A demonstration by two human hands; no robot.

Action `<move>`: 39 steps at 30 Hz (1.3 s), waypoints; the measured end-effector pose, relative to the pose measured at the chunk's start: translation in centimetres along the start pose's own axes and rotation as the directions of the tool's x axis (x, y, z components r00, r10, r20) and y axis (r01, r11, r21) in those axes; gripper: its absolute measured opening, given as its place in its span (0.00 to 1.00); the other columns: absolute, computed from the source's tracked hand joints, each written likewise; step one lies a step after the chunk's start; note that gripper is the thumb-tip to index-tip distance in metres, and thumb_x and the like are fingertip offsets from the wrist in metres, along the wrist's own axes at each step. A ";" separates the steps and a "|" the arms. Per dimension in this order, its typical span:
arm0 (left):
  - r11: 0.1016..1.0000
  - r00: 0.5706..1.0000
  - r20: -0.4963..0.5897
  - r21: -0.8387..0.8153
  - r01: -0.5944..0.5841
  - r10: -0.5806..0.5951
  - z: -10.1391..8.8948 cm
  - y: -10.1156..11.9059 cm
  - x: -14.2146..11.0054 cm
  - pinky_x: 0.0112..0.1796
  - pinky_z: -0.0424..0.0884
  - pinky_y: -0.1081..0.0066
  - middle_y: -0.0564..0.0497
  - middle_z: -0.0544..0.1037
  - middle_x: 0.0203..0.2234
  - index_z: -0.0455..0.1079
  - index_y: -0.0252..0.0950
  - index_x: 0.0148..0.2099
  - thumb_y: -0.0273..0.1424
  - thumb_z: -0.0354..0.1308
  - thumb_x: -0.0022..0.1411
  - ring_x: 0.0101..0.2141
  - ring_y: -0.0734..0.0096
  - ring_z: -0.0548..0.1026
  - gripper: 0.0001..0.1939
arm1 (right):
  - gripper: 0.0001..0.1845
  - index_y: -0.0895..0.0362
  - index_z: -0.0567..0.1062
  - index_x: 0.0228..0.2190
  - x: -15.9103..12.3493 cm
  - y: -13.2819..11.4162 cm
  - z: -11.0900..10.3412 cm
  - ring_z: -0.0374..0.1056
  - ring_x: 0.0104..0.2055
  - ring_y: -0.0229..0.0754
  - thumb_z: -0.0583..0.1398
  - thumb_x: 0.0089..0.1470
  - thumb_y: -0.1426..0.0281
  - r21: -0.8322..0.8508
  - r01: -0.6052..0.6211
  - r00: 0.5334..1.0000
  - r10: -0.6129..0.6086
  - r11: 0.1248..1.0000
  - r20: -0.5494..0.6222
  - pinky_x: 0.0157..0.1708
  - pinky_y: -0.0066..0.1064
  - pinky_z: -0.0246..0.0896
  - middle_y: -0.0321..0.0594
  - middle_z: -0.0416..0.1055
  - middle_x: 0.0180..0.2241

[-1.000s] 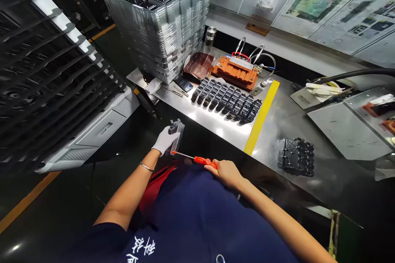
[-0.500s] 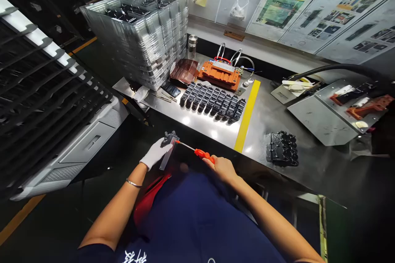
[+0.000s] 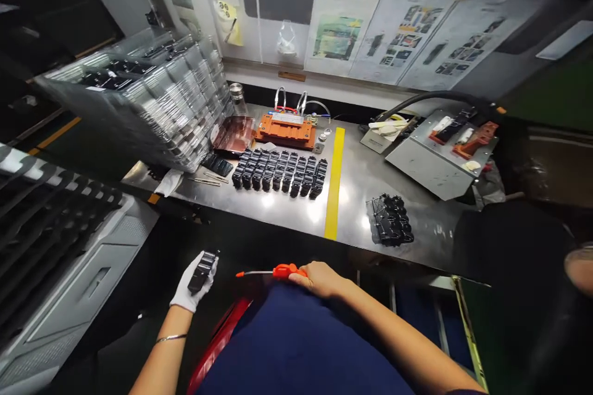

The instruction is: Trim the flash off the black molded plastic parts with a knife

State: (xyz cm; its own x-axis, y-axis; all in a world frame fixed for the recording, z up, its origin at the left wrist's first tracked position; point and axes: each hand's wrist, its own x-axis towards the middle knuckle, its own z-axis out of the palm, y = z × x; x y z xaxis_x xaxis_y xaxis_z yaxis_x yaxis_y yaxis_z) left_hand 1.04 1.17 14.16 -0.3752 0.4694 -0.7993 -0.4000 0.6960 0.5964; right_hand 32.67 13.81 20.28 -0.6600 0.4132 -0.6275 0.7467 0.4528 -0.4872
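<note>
A long steel table (image 3: 352,222) runs across the room under a wall of printed posters (image 3: 407,31), and the person works at its near edge, arms drawn in against a dark blue shirt (image 3: 287,352). At the back left rises a tall stack of clear plastic trays (image 3: 152,99), its glossy walls catching the light, probably kept there to leave the steel free for work. A chunky orange block (image 3: 285,131) with looped metal handles sits near the back edge, beside a glass bottle (image 3: 237,100) and a shiny brown sheet (image 3: 234,134). Matte black parts (image 3: 278,173) stand in tight, even rows, a layout that seems meant to keep them easy to count and reach. A yellow strip (image 3: 334,185) separates them from a black, ribbed cluster (image 3: 390,219) on the right.

Above the table's edge, the white-gloved left hand (image 3: 194,284) closes around a small black part (image 3: 202,271), lifting it clear of the steel, perhaps so it can be turned and seen. The bare right hand (image 3: 319,279) grips the orange handle of a slim screwdriver (image 3: 282,271), its tip pointing toward the part but apart from it.
</note>
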 end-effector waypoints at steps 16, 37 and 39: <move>0.300 0.835 0.391 0.803 -0.515 0.388 34.2 8.8 1.3 0.43 0.67 0.62 0.41 0.78 0.44 0.59 0.41 0.59 0.35 0.55 0.57 0.44 0.52 0.76 0.27 | 0.52 0.59 0.73 0.35 -9.1 19.7 -1.1 0.70 0.32 0.44 0.40 0.37 0.28 0.934 0.071 0.926 0.324 0.351 -0.192 0.30 0.32 0.61 0.44 0.69 0.29; 0.460 0.885 0.171 0.803 -0.380 0.433 36.4 5.5 2.6 0.48 0.67 0.55 0.35 0.68 0.53 0.61 0.34 0.56 0.33 0.55 0.61 0.48 0.51 0.73 0.22 | 0.29 0.56 0.69 0.30 -8.6 18.3 0.7 0.69 0.34 0.49 0.45 0.57 0.45 0.444 -0.292 0.877 0.422 0.847 -0.229 0.33 0.35 0.56 0.46 0.73 0.30; 0.582 0.919 0.093 0.748 -0.318 0.382 32.5 3.7 2.2 0.49 0.66 0.54 0.32 0.66 0.55 0.55 0.36 0.61 0.32 0.55 0.59 0.49 0.47 0.73 0.28 | 0.26 0.57 0.70 0.32 -8.4 16.9 0.9 0.70 0.35 0.49 0.45 0.59 0.49 0.354 -0.308 0.894 0.396 0.883 -0.209 0.33 0.33 0.55 0.46 0.74 0.31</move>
State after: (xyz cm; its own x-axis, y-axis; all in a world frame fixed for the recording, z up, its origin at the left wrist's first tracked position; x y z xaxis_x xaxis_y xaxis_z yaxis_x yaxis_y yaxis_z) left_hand 25.96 22.46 12.23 -0.4198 0.7482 -0.5138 0.5119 0.6626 0.5467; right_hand 50.90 17.36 16.75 -0.3120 0.7136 -0.6272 0.8921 -0.0071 -0.4519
